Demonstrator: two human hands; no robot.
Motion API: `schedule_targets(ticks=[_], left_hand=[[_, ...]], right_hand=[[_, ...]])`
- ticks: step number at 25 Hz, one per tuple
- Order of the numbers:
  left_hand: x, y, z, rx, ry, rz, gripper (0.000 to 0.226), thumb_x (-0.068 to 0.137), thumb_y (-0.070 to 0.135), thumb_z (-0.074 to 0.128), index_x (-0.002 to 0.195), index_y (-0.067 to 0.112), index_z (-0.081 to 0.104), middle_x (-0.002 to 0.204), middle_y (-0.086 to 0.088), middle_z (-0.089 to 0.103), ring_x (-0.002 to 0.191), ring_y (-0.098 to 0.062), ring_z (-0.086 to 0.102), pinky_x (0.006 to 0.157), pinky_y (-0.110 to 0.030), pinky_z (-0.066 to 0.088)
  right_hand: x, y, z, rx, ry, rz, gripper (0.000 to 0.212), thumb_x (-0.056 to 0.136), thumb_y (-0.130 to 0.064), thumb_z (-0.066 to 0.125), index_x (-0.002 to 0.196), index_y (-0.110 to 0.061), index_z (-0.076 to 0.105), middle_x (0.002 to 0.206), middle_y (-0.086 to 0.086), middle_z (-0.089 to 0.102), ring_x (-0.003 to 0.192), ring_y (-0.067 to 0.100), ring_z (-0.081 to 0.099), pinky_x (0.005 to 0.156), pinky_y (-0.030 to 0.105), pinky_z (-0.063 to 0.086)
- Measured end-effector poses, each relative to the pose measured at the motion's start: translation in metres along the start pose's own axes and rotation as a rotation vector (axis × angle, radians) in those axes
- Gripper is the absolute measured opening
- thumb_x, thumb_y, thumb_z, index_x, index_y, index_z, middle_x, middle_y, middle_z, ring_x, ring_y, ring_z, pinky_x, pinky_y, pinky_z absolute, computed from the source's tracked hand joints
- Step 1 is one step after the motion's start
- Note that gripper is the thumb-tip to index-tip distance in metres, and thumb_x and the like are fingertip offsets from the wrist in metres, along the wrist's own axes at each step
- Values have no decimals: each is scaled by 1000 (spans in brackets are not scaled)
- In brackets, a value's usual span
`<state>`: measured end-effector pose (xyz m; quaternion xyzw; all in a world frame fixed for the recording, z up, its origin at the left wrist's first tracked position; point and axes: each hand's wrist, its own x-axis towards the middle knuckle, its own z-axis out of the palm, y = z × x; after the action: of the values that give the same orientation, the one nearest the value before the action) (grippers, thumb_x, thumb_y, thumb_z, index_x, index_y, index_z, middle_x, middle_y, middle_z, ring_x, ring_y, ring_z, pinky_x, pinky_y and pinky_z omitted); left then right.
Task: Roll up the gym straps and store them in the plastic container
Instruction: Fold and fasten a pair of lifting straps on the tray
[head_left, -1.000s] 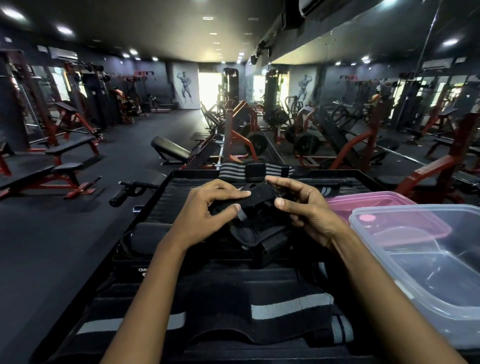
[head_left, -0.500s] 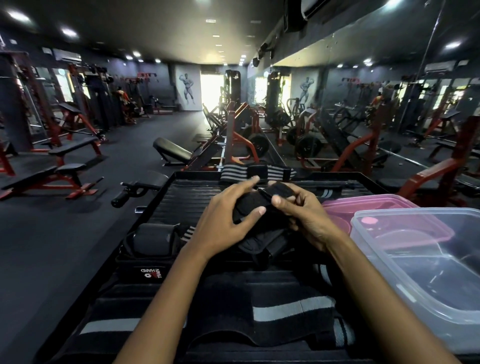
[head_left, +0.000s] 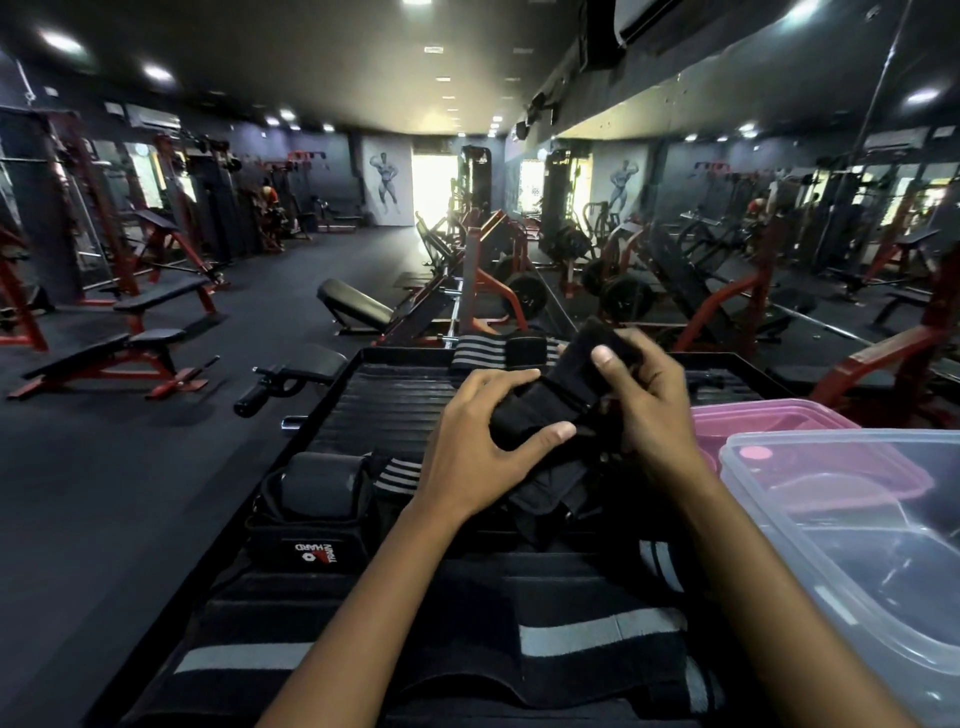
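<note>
The strap (head_left: 550, 410) is matt black woven cloth. The container (head_left: 852, 519) is clear glossy plastic, its lid (head_left: 779, 415) translucent pink plastic. The worktop (head_left: 384, 410) is ribbed matt black.

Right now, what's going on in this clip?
A person in a gym is rolling up a black fabric gym strap over a black ribbed tray. The left hand grips the rolled part, and the right hand pinches the loose end above it. A clear plastic container sits open at the right with no strap in it, a pink lid behind it. More black-and-grey striped wraps lie unrolled nearer the camera.
</note>
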<state>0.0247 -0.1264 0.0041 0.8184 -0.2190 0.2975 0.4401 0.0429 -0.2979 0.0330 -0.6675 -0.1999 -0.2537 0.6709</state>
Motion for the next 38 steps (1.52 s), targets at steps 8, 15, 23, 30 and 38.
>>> schedule_targets(ticks=[8,15,23,30,38], left_hand=[[5,-1,-7,-737,-415,-404,25,86,16,66,109,7,65,97,-8,74,85,-17,70,80,-23,54],[8,-8,-7,-897,-286,-539,18,89,6,59,104,7,68,95,-12,72,78,-17,70,74,-27,56],[10,-4,-13,-1156,-104,-659,27,94,5,46,113,-4,64,90,-12,72,73,-14,69,67,-22,57],[10,8,-12,-1162,-106,-589,13,86,12,57,89,2,66,73,-4,70,63,-11,66,59,-19,55],[7,6,-15,-1173,-65,-546,29,86,-1,52,114,-4,59,84,-7,74,69,-12,71,62,-20,57]], right_hand=[[38,-22,-11,-475,312,-206,15,91,-22,60,87,-9,54,74,0,56,69,11,51,65,32,43],[18,-39,5,-422,125,-349,8,83,-14,71,91,-13,71,83,-9,66,75,-4,59,69,19,45],[-38,-16,13,-563,-223,-573,27,77,13,65,98,-2,72,107,6,65,104,10,61,91,16,44],[-47,-4,5,-934,-347,-795,28,92,-16,53,112,-9,70,123,7,64,104,22,57,81,37,52],[-35,-3,-16,-722,-334,0,123,51,-65,81,150,-41,12,154,-13,23,138,5,22,113,31,24]])
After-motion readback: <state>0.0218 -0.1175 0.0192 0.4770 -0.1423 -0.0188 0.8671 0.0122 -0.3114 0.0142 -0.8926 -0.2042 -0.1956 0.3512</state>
